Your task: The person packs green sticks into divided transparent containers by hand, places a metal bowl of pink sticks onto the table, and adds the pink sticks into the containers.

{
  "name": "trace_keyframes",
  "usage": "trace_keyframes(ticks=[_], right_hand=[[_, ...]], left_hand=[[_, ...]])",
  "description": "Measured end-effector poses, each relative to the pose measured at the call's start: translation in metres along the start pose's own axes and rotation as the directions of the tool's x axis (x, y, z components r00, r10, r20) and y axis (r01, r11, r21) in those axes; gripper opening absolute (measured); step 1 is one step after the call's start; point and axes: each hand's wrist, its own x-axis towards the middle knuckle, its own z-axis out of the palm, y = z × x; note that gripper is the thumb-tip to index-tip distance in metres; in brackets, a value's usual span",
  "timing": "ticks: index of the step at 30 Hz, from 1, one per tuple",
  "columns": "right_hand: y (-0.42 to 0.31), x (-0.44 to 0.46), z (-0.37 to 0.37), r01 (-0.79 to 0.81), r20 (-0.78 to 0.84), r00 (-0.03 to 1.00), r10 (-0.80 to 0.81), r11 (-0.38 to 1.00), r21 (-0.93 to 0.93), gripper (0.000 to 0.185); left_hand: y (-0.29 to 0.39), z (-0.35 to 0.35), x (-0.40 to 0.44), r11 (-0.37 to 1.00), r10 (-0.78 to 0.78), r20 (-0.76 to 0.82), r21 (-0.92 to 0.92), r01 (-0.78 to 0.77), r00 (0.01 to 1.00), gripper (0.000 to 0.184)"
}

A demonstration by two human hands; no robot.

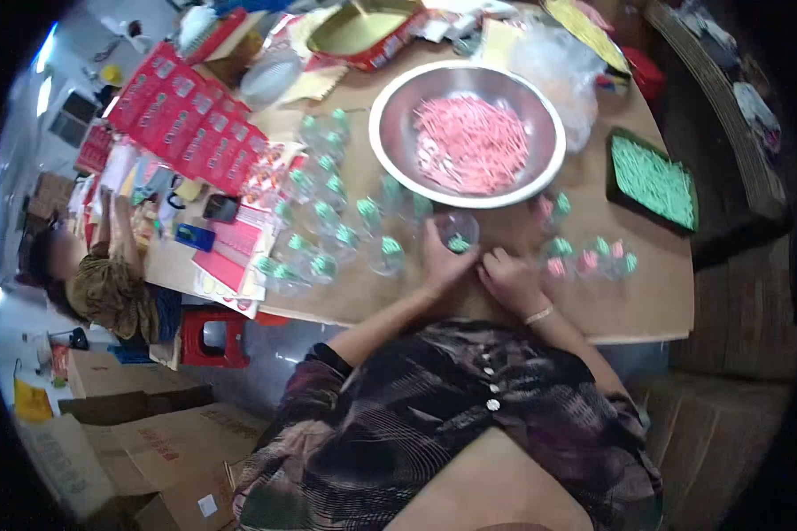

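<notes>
My left hand (444, 262) is closed around a clear plastic cup (463, 228) with a small green bundle inside. Close beside it, my right hand (512, 281) rests low over the table, its fingers curled and pinched together; whatever they hold, if anything, is hidden. To the left of my hands stand several clear cups (387, 255) with green bundles in them. On the right is a smaller group of clear cups (587, 263) with pink and green bundles. Beyond my hands sits a steel bowl (379, 133) holding many thin pink sticks (478, 146).
A dark tray (617, 196) of thin green sticks (653, 181) lies at the right. Red printed packaging sheets (181, 115) and a phone (195, 235) are at the left. Another person (115, 288) sits there, near a red stool (212, 336). Cardboard boxes (159, 442) stand on the floor.
</notes>
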Motion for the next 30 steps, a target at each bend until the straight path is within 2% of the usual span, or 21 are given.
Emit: trace_keyframes(ticks=[1,2,3,4,5,6,7,8,11,13,15,16,17,18,20,21,23,29,30], right_hand=[[0.004,0.007,-0.002,0.088,-0.175,0.981,-0.08,0.995,0.036,0.015],[0.003,0.0,0.001,-0.05,0.036,0.998,0.047,0.996,0.078,0.014],[0.003,0.002,-0.003,-0.03,-0.047,0.998,0.033,0.998,0.063,0.015],[0.004,0.001,-0.003,-0.036,-0.047,0.998,0.039,0.998,0.056,0.016],[0.002,0.0,-0.004,-0.056,0.01,0.998,0.055,0.996,0.071,0.016],[0.004,-0.002,0.003,-0.039,-0.015,0.999,0.042,0.989,0.143,0.016],[0.004,-0.001,0.004,0.0,-0.036,0.999,0.004,0.993,0.12,0.015],[0.005,-0.002,0.005,0.021,-0.062,0.998,-0.013,0.993,0.118,0.015],[0.004,0.004,-0.01,0.022,-0.081,0.997,-0.01,0.988,0.155,0.015],[0.001,0.01,-0.035,-0.152,-0.008,0.986,0.164,0.93,0.334,0.015],[0.001,0.021,-0.065,-0.226,-0.039,0.961,0.273,0.861,0.455,0.017],[-0.001,0.028,-0.08,-0.231,-0.036,0.96,0.277,0.861,0.452,0.017],[-0.004,0.035,-0.096,-0.306,0.01,0.91,0.413,0.657,0.689,0.018],[-0.007,0.041,-0.11,-0.334,0.093,0.846,0.525,0.388,0.859,0.019],[-0.009,0.057,-0.129,-0.146,-0.013,0.856,0.517,0.266,0.953,0.018],[-0.01,0.065,-0.134,-0.15,-0.016,0.851,0.525,0.271,0.951,0.018],[-0.012,0.079,-0.139,-0.082,-0.123,0.872,0.474,0.389,0.917,0.017],[-0.009,0.092,-0.116,-0.057,-0.132,0.905,0.404,0.424,0.904,0.016],[-0.006,0.093,-0.113,0.001,-0.216,0.908,0.358,0.515,0.857,0.018]], left_hand=[[0.022,-0.014,-0.003,0.995,0.029,0.022,-0.098,-0.026,0.999,0.073],[0.041,-0.027,-0.006,0.98,0.059,0.034,-0.191,-0.052,0.998,0.072],[0.043,-0.03,-0.006,0.976,0.179,-0.015,-0.124,-0.179,0.984,0.073],[0.052,-0.038,-0.006,0.98,0.144,0.02,-0.143,-0.14,0.989,0.074],[0.049,-0.037,-0.005,0.973,0.222,-0.012,-0.061,-0.222,0.975,0.073],[0.051,-0.038,-0.006,0.963,0.254,-0.023,-0.086,-0.255,0.967,0.073],[0.058,-0.042,-0.005,0.95,0.289,-0.038,-0.112,-0.292,0.956,0.073],[0.068,-0.048,-0.009,0.963,0.244,0.025,-0.122,-0.239,0.97,0.075],[0.069,-0.051,-0.003,0.944,0.278,0.028,-0.191,-0.268,0.96,0.075],[0.073,-0.055,0.001,0.907,0.42,0.015,-0.051,-0.419,0.907,0.075],[0.08,-0.059,0.002,0.91,0.41,0.019,-0.079,-0.408,0.912,0.075],[0.084,-0.06,0.003,0.911,0.402,0.024,-0.11,-0.397,0.915,0.074],[0.087,-0.059,0.003,0.911,0.395,0.032,-0.144,-0.387,0.918,0.073],[0.089,-0.057,0.002,0.909,0.389,0.04,-0.178,-0.377,0.92,0.073],[0.091,-0.05,0.0,0.906,0.39,0.08,-0.21,-0.367,0.918,0.072],[0.092,-0.047,-0.002,0.905,0.389,0.114,-0.232,-0.357,0.914,0.071],[0.095,-0.042,-0.005,0.902,0.39,0.178,-0.273,-0.335,0.904,0.07],[0.116,-0.048,-0.014,0.926,0.292,0.271,-0.321,-0.2,0.917,0.069],[0.118,-0.05,-0.014,0.928,0.29,0.281,-0.317,-0.197,0.915,0.069]])
